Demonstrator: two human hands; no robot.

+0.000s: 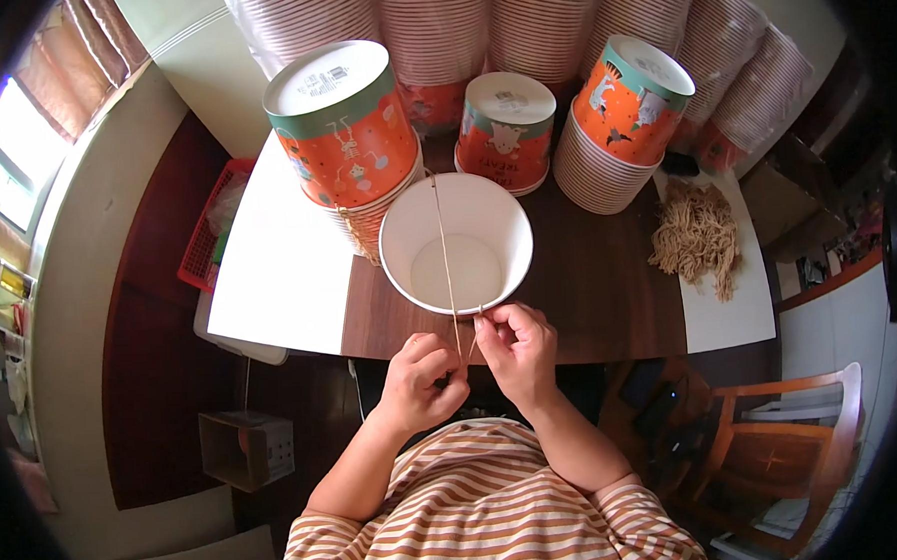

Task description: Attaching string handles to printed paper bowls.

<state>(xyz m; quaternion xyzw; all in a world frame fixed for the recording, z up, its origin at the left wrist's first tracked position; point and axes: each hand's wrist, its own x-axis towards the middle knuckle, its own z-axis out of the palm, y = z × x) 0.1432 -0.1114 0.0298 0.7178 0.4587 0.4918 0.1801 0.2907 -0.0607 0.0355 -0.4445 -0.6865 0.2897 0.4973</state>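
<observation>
A round paper bucket (503, 223), white inside, stands with its mouth toward me at the table's front edge. A thin tan cord (445, 242) runs from its far rim across the mouth to the near rim. My left hand (423, 383), just in front of the bucket, is closed with the cord pinched between its fingers. Beside it on the right, my right hand (524, 357) pinches the cord close to the near rim, where a short bit of cord sticks up. The fingers partly hide the cord between my hands.
Upturned orange-and-green bucket stacks stand at left (348, 144), middle (507, 132) and right (626, 112). Tall plastic-wrapped stacks (433, 30) line the back. A heap of tan cords (695, 231) lies at the right. A red basket (206, 226) is beyond the left edge; a wooden chair (776, 446) stands lower right.
</observation>
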